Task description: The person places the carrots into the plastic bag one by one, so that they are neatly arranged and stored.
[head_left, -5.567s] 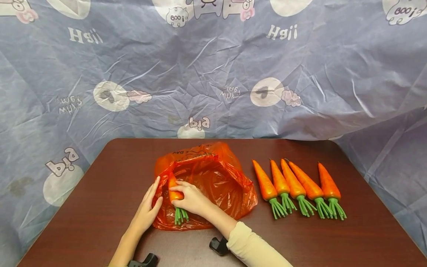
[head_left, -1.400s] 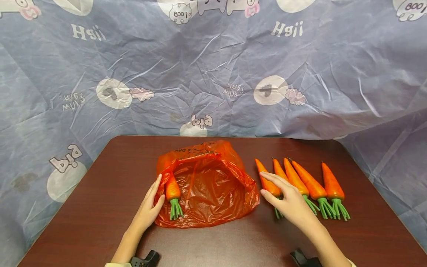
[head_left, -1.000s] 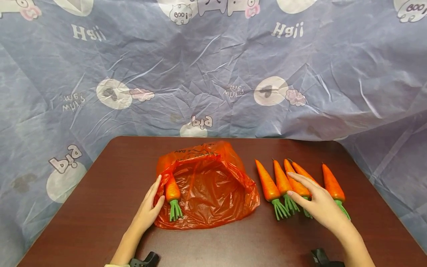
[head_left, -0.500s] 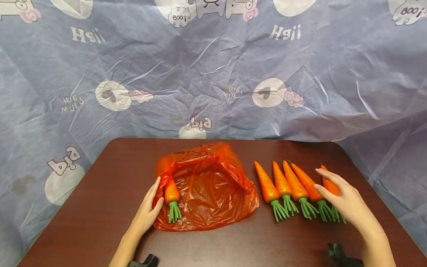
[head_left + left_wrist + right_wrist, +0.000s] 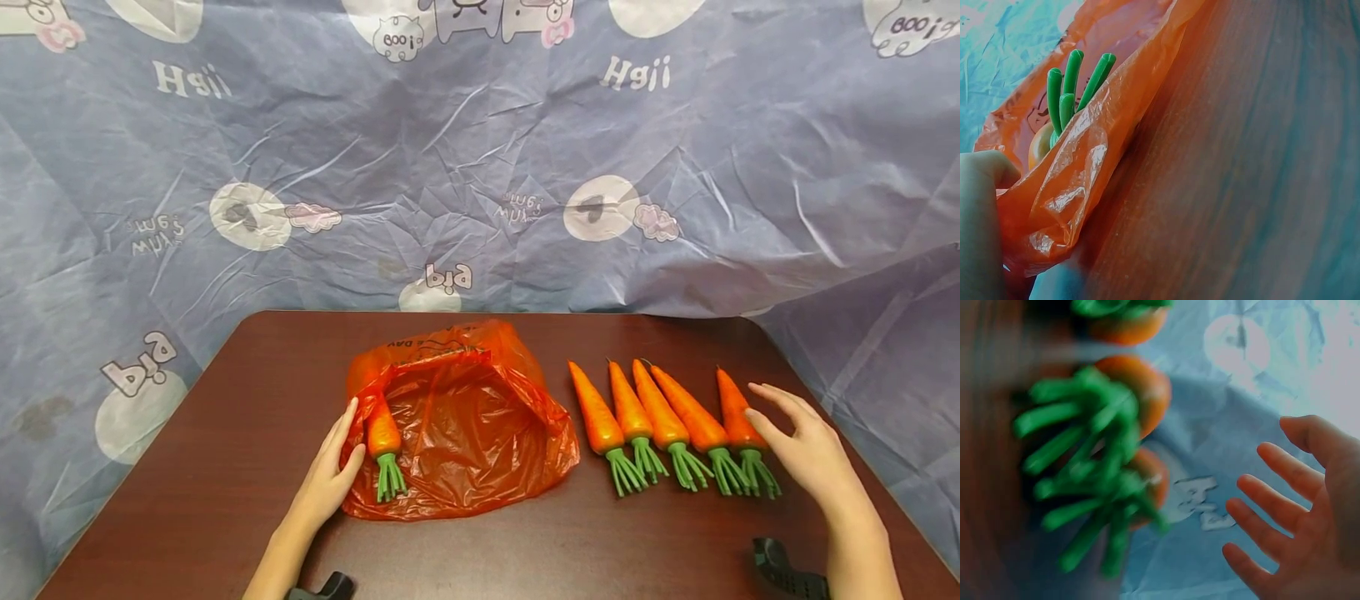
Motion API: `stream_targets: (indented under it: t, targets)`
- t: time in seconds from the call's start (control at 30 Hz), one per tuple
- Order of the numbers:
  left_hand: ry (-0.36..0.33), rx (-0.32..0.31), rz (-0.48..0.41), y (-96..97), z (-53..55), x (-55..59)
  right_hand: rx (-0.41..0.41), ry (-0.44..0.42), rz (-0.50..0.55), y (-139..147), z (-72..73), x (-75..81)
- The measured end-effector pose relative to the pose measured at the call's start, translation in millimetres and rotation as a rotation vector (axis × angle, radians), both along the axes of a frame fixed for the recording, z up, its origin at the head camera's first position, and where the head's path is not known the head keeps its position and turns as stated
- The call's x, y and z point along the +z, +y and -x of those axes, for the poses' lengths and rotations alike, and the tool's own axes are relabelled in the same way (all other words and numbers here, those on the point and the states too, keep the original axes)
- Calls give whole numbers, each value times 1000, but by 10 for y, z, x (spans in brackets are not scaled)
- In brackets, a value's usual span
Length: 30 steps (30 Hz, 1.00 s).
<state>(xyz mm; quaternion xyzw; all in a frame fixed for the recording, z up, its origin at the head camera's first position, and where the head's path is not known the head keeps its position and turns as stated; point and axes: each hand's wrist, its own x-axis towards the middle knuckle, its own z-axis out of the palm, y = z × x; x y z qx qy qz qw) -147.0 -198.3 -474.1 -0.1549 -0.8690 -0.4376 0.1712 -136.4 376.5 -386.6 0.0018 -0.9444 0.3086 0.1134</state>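
Observation:
My left hand (image 5: 324, 482) holds the left rim of a thin red plastic bag (image 5: 480, 458); its thumb lies inside the mouth, with the fingers along the outside. Within the bag's left side lies a carrot (image 5: 383, 433), green stems toward me and tip hidden by the film. In the left wrist view the stems (image 5: 1072, 84) stick up behind the bag's edge. My right hand (image 5: 813, 454) hovers beside the rightmost carrot (image 5: 738, 412), fingers spread and holding nothing. The right wrist view shows this hand (image 5: 1300, 519) apart from the blurred green stems (image 5: 1104, 506).
Left of that rightmost carrot several more carrots (image 5: 596, 408) lie in a row on the dark brown table (image 5: 247, 417), stems toward me. A grey-blue printed cloth (image 5: 480, 167) hangs behind the table. A black wrist device (image 5: 783, 571) sits at my right wrist.
My right hand has let go of the carrot in the bag, then swept right over the row of carrots to the far right one. The left hand has stayed at the bag's rim.

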Motion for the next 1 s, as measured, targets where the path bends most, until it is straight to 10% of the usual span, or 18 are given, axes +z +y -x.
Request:
stream_targets:
  t: [0.53,1.0]
  targets:
    - [-65,25,13,-10,-5,-3,59,-20,31,239,110,-491]
    - [-3,1,3,1,10,-16,48,-163,-11,297,122,-473]
